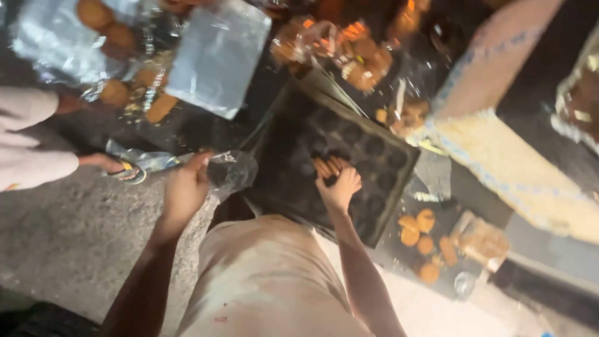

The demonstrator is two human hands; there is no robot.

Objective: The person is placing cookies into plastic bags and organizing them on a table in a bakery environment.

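Left hand: grasps clear plastic bag beside dark baking tray. Right hand: clenched on stack of round biscuits over tray. Advice: keep stack aligned, bag mouth wide.

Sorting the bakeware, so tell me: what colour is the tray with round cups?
Dark, almost black, tray under the right hand; head view.
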